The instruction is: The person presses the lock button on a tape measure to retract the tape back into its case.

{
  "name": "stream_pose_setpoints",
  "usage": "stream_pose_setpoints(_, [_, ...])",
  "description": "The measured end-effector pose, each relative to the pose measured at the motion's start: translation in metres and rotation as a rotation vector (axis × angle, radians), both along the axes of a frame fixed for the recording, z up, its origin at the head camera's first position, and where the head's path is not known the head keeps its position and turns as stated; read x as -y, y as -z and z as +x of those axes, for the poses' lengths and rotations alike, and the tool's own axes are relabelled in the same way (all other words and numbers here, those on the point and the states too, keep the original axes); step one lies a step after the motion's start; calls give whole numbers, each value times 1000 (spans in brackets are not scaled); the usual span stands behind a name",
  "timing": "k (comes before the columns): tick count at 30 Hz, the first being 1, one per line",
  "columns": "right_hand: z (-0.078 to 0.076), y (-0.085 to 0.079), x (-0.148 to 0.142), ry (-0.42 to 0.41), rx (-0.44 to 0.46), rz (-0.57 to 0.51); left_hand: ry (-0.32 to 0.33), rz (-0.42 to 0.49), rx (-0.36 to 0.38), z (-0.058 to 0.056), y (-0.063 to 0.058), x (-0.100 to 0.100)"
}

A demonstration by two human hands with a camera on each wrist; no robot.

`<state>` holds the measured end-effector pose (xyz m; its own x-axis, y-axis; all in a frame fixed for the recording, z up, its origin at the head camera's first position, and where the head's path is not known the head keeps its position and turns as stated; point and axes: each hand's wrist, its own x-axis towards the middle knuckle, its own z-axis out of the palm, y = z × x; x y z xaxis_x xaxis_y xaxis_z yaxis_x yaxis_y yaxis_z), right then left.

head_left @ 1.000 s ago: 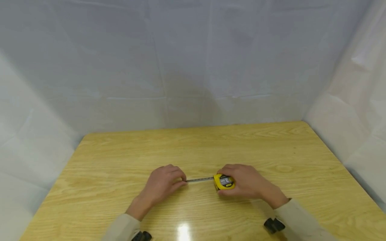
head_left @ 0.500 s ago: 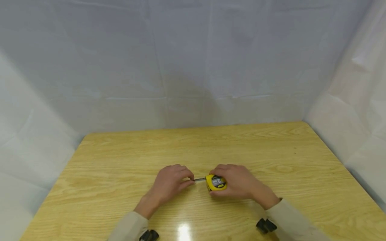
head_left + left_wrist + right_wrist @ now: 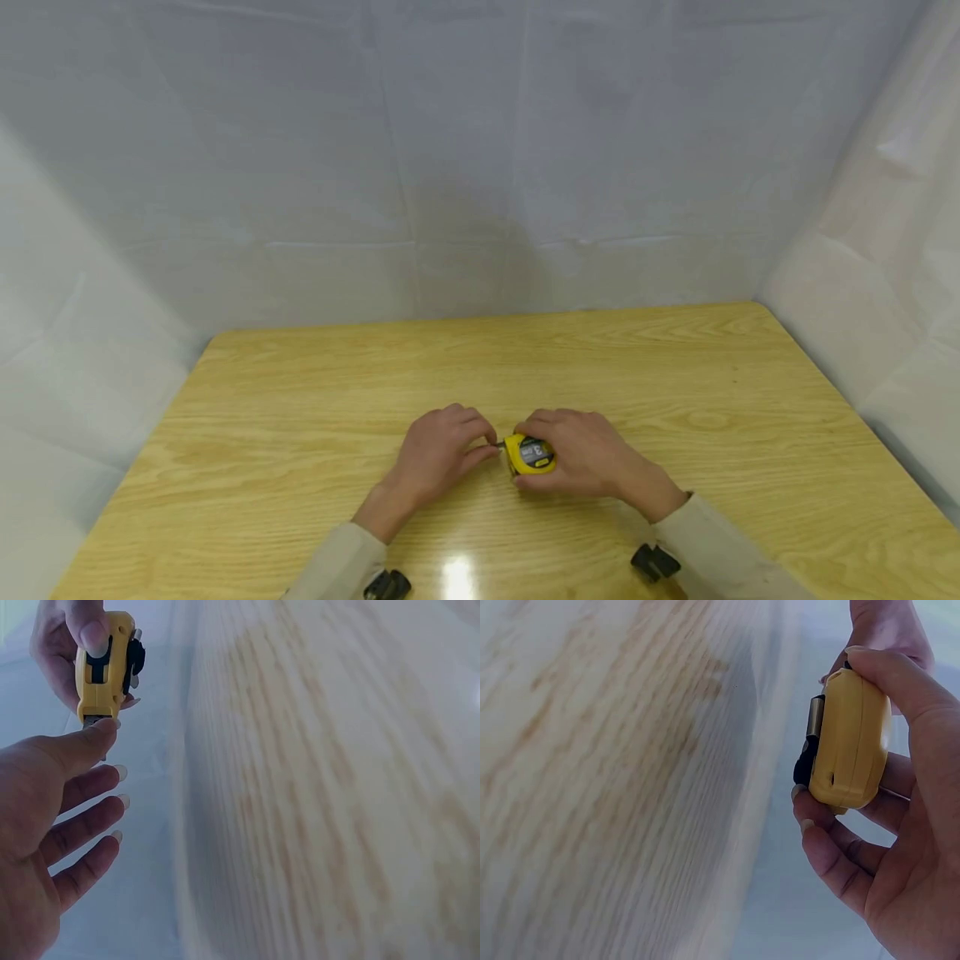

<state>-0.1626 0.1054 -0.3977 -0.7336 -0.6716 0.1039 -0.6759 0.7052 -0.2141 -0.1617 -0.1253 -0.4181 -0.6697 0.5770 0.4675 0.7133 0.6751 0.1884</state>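
Observation:
A yellow and black tape measure [image 3: 531, 454] is held over the wooden table, its printed face up in the head view. My right hand [image 3: 585, 454] grips the case, with the thumb [image 3: 900, 679] along its side and the fingers curled beneath in the right wrist view. With thumb and forefinger, my left hand [image 3: 444, 450] pinches the end of the blade [image 3: 91, 720] right at the case mouth. Only a very short bit of blade shows between hand and case. The left hand's other fingers [image 3: 86, 825] are spread loosely in the left wrist view.
The light wooden table [image 3: 315, 392] has rounded far corners. A white sheet [image 3: 480, 167] hangs behind it and along both sides. Black camera mounts [image 3: 656, 562] sit at both cuffs.
My hands have come together: the left has moved right, and the right has moved left with the tape measure. The blade between them has shortened from a long strip to a stub.

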Motion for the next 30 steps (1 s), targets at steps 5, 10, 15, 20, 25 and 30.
stream_pose_setpoints(5, [0,1,-1,2,5,-4,-4,19,3,0,1,-2])
stream_pose_setpoints(10, [0,2,-1,3,18,6,8,35,23,1,1,-4])
stream_pose_setpoints(15, [-1,2,0,6,32,14,20,41,42,1,1,-6])
stream_pose_setpoints(20, [-1,2,1,12,40,15,6,35,60,2,2,-6])
stream_pose_setpoints(25, [-2,1,2,20,44,21,-34,37,121,3,2,-7])
stream_pose_setpoints(30, [-3,0,2,26,74,26,-91,28,212,6,0,-3])
